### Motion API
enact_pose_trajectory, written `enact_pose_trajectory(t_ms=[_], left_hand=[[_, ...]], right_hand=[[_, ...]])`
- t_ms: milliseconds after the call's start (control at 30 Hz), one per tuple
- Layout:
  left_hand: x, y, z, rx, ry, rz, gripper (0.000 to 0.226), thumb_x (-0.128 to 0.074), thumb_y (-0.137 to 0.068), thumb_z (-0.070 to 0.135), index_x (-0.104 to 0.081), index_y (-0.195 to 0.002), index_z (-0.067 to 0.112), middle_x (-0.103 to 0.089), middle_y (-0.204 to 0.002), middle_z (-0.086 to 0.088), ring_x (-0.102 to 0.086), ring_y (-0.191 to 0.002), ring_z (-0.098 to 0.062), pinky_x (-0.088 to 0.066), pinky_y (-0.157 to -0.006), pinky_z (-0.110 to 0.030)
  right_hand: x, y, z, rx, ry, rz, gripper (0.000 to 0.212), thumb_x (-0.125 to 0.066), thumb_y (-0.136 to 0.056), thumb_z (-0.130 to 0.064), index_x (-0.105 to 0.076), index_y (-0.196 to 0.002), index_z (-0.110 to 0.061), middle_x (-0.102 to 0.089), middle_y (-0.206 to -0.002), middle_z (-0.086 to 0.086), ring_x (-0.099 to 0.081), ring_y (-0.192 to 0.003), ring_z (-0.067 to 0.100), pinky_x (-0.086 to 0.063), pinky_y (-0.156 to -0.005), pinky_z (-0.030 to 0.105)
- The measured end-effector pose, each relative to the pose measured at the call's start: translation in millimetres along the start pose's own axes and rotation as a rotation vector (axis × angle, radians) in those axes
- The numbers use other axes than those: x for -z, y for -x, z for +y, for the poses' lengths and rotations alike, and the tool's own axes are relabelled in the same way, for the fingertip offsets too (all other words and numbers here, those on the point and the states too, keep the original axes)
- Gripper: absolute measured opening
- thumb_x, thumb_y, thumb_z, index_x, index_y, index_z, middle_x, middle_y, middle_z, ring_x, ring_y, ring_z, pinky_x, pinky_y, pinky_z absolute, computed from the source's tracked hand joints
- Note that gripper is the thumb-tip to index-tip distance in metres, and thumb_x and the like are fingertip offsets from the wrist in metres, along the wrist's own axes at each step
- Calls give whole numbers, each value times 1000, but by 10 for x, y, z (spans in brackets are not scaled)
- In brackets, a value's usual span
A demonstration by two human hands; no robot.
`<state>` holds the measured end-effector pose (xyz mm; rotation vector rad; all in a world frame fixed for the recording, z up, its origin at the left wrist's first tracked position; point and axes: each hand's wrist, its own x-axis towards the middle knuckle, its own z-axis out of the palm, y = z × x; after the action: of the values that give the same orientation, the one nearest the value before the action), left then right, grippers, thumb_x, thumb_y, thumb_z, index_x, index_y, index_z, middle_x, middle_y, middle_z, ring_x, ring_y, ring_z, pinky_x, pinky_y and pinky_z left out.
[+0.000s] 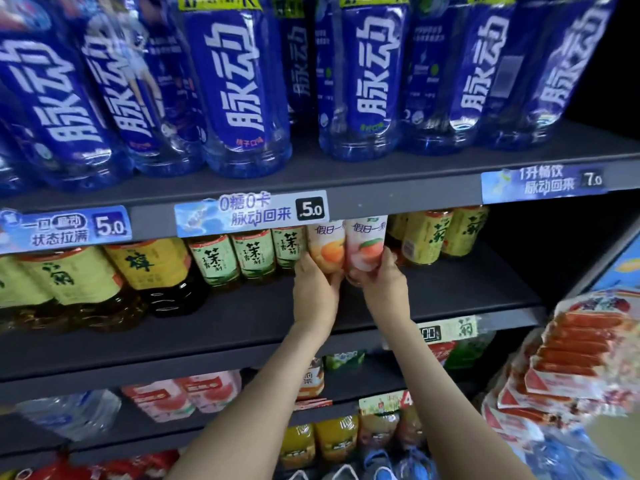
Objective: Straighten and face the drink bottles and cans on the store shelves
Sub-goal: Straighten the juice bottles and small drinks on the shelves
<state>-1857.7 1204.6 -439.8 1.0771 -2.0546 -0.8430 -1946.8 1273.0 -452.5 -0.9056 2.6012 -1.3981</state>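
Two white fruit-drink bottles stand side by side at the back of the middle shelf [450,289]. The left one has an orange fruit on its label [327,245], the right one a pink peach [367,245]. My left hand [317,289] grips the base of the orange-fruit bottle. My right hand [382,284] grips the base of the peach bottle. Both labels face forward. Their tops are hidden behind the price strip above.
Green-label tea bottles [249,259] stand left of the pair, yellow-label tea bottles [426,237] right. Large blue bottles [239,84] fill the top shelf. Big yellow-label bottles [69,278] sit at far left. Packets of red sausages [571,348] hang at the right. Lower shelves hold more drinks.
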Motion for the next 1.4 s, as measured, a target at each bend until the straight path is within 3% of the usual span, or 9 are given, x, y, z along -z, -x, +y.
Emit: enact_pose_trajectory(t_ms=[233,367,467,600,800,967,1200,1300,1400], left_hand=[[240,168,126,-4,16,-89,85,-70,-82,25,-18,-148,9,-35,-145,-13,-40,-131,-29,-37,-106,-46],[806,532,434,-80,-103,-183,65,-57,-91,29,-27,-147,15,-23,-154,-6,-37,-134,-23,-36,-107,-30],[1456,740,668,-177,-144,-195,41,-47,-96,29,-44,-135,19,-41,-143,2,-45,-126,-16,-38,-100,-25],[2376,797,869,-242,-80,-46,28,-50,-95,26,-54,-122,23,-58,-116,8,-58,-103,-12,-45,-87,-24],[3198,325,760,-238,-123,310,34,-57,-91,19,-53,-125,11,-54,-114,-6,-59,-99,-24,-53,-78,-37],[3438,-41,602,-369,-402,336,58,-72,-79,17,-50,-133,11,-49,-128,-18,-52,-116,-34,-47,-93,-44],[3360,-384,454,-398,-613,189,104,-64,-88,31,23,-146,30,31,-150,-14,27,-139,-31,8,-113,-48],[3313,-416,428,-374,-585,173,106,-63,-90,21,29,-143,33,32,-149,-10,31,-136,-26,14,-112,-44],[3285,-411,427,-338,-587,172,107,-62,-90,21,30,-142,34,31,-150,-8,31,-137,-24,15,-112,-43]], right_hand=[[176,385,-221,3,-69,1,76,-63,-88,-15,-17,-147,-2,-35,-147,18,-39,-133,33,-44,-100,44],[474,881,-683,87,-59,15,54,-59,-92,-19,-39,-141,-11,-56,-127,8,-53,-116,26,-48,-87,37],[760,1093,-1158,165,-90,-31,31,-61,-90,-17,-57,-120,-21,-64,-106,-3,-61,-99,20,-47,-78,27],[1040,1149,-1938,320,-208,33,31,-63,-88,-9,-57,-118,-16,-61,-99,-13,-61,-90,9,-42,-75,9],[908,797,-2701,107,-357,62,75,-66,-88,-16,-22,-147,-7,-32,-150,7,-31,-138,17,-29,-112,31],[738,589,-2915,1,-289,-5,79,-63,-91,-19,-14,-151,-12,-25,-155,4,-25,-142,23,-28,-113,36],[693,637,-2913,6,-102,33,72,-57,-94,-31,-18,-151,-12,-40,-148,8,-48,-125,27,-44,-91,36],[666,663,-2915,5,-89,61,70,-57,-94,-32,-21,-150,-11,-50,-139,11,-58,-99,26,-46,-74,33],[651,668,-2920,-5,-127,61,69,-56,-94,-31,-21,-149,-10,-48,-141,11,-55,-116,28,-50,-85,38]])
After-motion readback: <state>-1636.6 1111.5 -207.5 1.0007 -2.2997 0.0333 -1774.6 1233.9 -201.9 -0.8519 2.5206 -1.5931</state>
